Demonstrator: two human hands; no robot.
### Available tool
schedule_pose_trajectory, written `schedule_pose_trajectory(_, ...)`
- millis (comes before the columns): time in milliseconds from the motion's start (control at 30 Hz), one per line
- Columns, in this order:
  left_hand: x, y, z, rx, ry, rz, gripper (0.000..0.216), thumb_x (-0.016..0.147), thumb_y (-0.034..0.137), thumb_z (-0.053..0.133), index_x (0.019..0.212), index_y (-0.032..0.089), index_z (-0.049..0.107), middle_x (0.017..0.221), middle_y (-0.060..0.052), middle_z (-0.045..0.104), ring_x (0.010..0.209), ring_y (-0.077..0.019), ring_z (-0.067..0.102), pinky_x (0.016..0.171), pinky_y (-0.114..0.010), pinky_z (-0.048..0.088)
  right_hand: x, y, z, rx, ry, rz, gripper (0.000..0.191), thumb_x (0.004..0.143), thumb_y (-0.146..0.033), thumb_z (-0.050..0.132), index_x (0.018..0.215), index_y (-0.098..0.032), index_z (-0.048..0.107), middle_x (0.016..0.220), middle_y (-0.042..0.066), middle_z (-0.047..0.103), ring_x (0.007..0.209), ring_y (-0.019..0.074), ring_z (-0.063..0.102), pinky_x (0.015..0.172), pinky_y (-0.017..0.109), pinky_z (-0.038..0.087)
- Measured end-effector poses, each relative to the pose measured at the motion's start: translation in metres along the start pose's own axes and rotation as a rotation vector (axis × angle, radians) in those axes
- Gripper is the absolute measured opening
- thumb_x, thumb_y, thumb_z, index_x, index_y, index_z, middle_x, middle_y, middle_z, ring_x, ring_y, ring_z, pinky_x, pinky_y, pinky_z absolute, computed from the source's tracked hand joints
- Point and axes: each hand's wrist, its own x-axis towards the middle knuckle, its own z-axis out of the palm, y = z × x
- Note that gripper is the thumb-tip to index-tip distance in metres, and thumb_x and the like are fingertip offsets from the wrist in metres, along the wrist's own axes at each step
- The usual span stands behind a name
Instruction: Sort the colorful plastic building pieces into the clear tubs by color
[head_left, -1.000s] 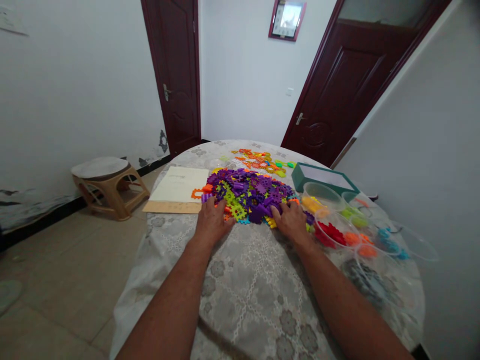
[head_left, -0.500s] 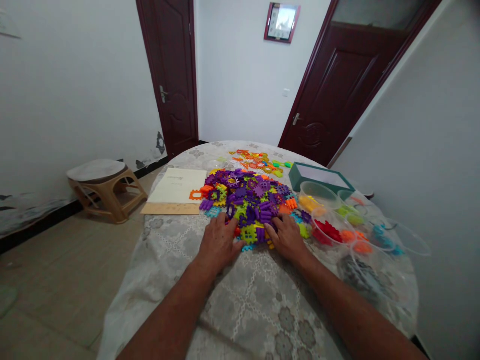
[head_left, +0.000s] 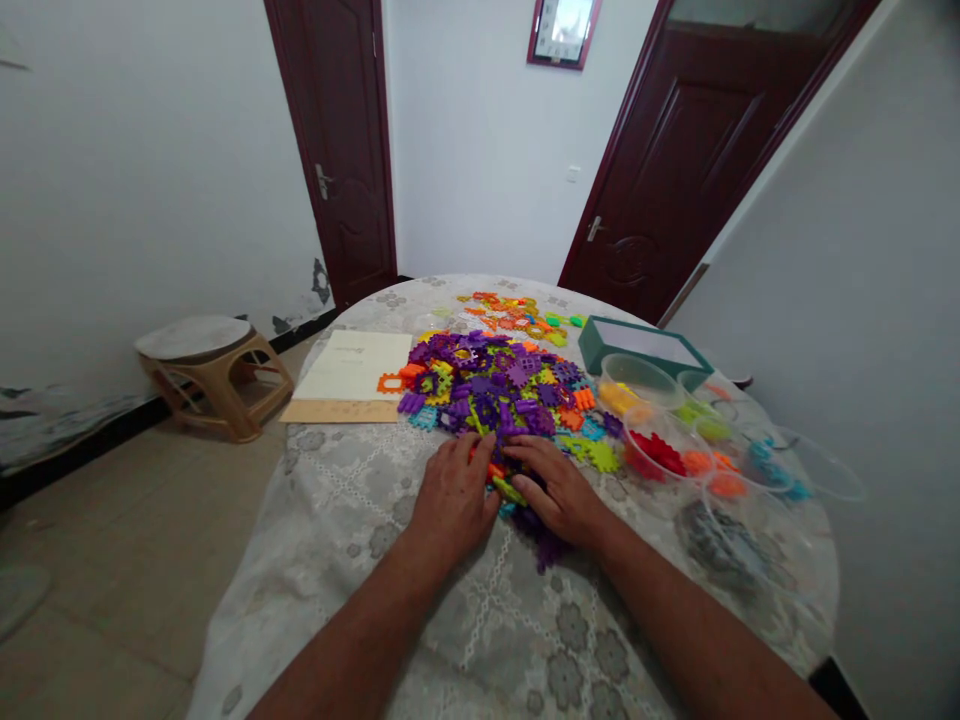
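Observation:
A heap of small plastic interlocking pieces (head_left: 499, 385), mostly purple with yellow, orange and teal ones, lies in the middle of a round table covered by a lace cloth (head_left: 480, 600). My left hand (head_left: 454, 497) and my right hand (head_left: 559, 492) rest palm down at the heap's near edge, close together, cupped over a small clump of pieces (head_left: 508, 488) between them. Purple pieces show under my right palm. Neither hand has lifted anything.
Several clear plastic bowls (head_left: 660, 450) with sorted red, yellow, orange, green and blue pieces stand at the right. A green box (head_left: 643, 345) sits behind them. A second scatter of orange and green pieces (head_left: 517, 315) lies farther back. A booklet (head_left: 352, 375) lies left; a stool (head_left: 210, 370) stands on the floor.
Both hands have slid toward me and closer together, dragging a small clump of pieces out of the heap's near edge. The heap has spread slightly.

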Motion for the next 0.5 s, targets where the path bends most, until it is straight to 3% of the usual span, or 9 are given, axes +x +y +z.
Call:
schedule_pose_trajectory(267, 0.007, -0.012, -0.009, 0.092, 0.096, -0.081, 0.043, 0.093, 0.024, 0.065, 0.135, 0.017, 0.062, 0.136, -0.019, 0.064, 0.128, -0.0356, 0.059, 0.111, -0.056, 0.05, 0.004, 0.016, -0.012, -0.334, 0.029, 0.112, 0.035, 0.11, -0.036, 0.051, 0.124, -0.016, 0.076, 0.13, 0.017, 0.071, 0.127, 0.0321, 0.062, 0.114, 0.054, 0.049)
schedule_pose_trajectory(367, 0.008, -0.008, -0.011, 0.032, 0.132, 0.027, 0.044, 0.095, 0.024, 0.063, 0.139, 0.018, 0.061, 0.14, -0.019, 0.062, 0.133, -0.0348, 0.057, 0.116, -0.056, 0.048, 0.001, 0.026, -0.016, -0.372, 0.028, 0.109, 0.032, 0.108, -0.03, 0.051, 0.12, -0.013, 0.076, 0.127, 0.019, 0.07, 0.126, 0.0332, 0.063, 0.114, 0.054, 0.05)
schedule_pose_trajectory(500, 0.003, 0.004, -0.006, -0.04, -0.016, 0.236, 0.056, 0.095, 0.035, 0.068, 0.149, 0.027, 0.057, 0.158, -0.013, 0.053, 0.151, -0.0349, 0.043, 0.128, -0.059, 0.036, -0.004, 0.03, -0.016, -0.35, 0.096, 0.088, 0.03, 0.106, -0.023, 0.051, 0.124, -0.013, 0.073, 0.129, 0.02, 0.07, 0.127, 0.033, 0.062, 0.115, 0.055, 0.051)
